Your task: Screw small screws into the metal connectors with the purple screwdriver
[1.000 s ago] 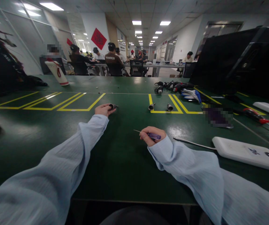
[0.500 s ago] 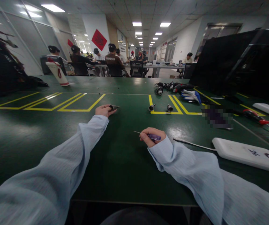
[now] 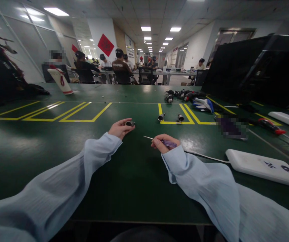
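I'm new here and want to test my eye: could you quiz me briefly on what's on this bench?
1. What does the right hand hold? A) screwdriver B) glove C) cup
2. True or false: the left hand is empty.
3. How many metal parts lie in the yellow box beyond the hands?
Key: 1 A. 2 false: it holds a metal part. 3 two.

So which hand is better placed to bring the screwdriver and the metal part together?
Probably the right: the right hand holds the purple screwdriver with its tip pointing at the small metal part, which the left hand grips close by.
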Demonstrator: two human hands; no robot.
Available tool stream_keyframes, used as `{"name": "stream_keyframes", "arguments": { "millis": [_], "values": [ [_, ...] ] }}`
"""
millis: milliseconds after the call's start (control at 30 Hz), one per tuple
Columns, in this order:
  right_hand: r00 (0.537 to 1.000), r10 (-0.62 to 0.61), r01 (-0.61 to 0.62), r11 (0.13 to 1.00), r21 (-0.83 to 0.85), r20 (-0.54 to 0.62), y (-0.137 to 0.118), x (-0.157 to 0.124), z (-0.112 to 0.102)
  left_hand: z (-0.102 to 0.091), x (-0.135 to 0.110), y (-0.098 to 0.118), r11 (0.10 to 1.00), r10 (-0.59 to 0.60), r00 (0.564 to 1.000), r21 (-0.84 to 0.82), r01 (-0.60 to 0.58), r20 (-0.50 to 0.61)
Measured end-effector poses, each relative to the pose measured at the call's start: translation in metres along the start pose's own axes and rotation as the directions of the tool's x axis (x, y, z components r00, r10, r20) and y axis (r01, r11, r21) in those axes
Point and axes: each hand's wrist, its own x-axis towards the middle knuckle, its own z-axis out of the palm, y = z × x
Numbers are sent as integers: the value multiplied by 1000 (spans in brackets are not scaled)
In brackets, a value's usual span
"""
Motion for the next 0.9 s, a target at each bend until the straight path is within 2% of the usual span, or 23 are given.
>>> {"name": "stream_keyframes", "arguments": {
  "millis": [67,167,300,400,533,600,667,733,800,900],
  "values": [
    [1000,5,-5,999,35,-10,2,2,-2,7,-16,-7,998,3,997,58,-7,73],
    [1000,17,-18,997,78,13,3,3,-5,16,-37,-13,983,56,985,163,-83,161],
    [999,-6,3,999,51,52,0,1,-5,24,-55,-13,938,52,967,319,-133,251],
    [995,-71,74,996,-49,67,-2,0,-3,28,-61,-12,913,69,958,368,-173,279],
    [977,-194,208,957,-202,84,-2,0,0,31,-65,-11,888,108,959,408,-212,264],
    [975,-201,216,953,-213,90,-1,0,1,32,-65,-12,882,106,961,423,-209,254],
    [988,-126,139,978,-153,90,1,1,1,32,-65,-13,881,98,965,429,-197,242],
    [996,8,-5,1000,-31,90,3,2,0,31,-64,-14,885,88,969,428,-183,233],
    [985,133,-146,982,117,111,5,5,-2,31,-63,-14,889,87,969,421,-179,230],
    [960,233,-269,922,279,158,7,8,-3,30,-62,-14,892,87,971,417,-175,221]
  ]
}}
